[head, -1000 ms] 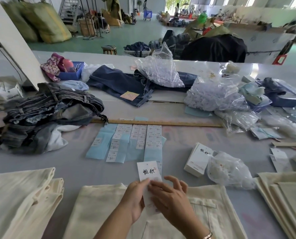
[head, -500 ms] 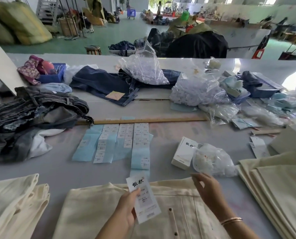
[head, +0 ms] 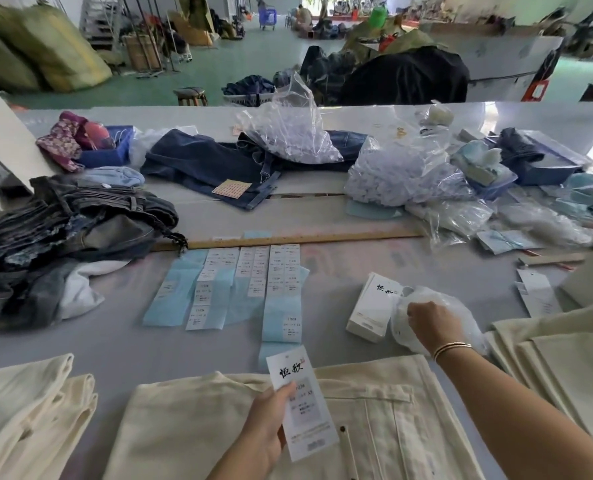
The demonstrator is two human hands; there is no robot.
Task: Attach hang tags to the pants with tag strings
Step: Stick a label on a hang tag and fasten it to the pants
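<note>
Left hand (head: 267,424) pinches a stiff white hang tag (head: 300,407); right hand (head: 430,325) grips a crinkly plastic bag (head: 457,311).

Bare table (head: 122,341) was left open betw. the label strips (head: 253,282) and the cream pants (head: 322,427). Right side was blocked by tag box (head: 371,306), plastic bag (head: 461,317) and stacked pants (head: 565,358); left by denim pile (head: 63,230).

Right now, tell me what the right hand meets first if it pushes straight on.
The right hand is already at the clear plastic bag; just past it sits the white tag stack, though depth is unclear.
</note>
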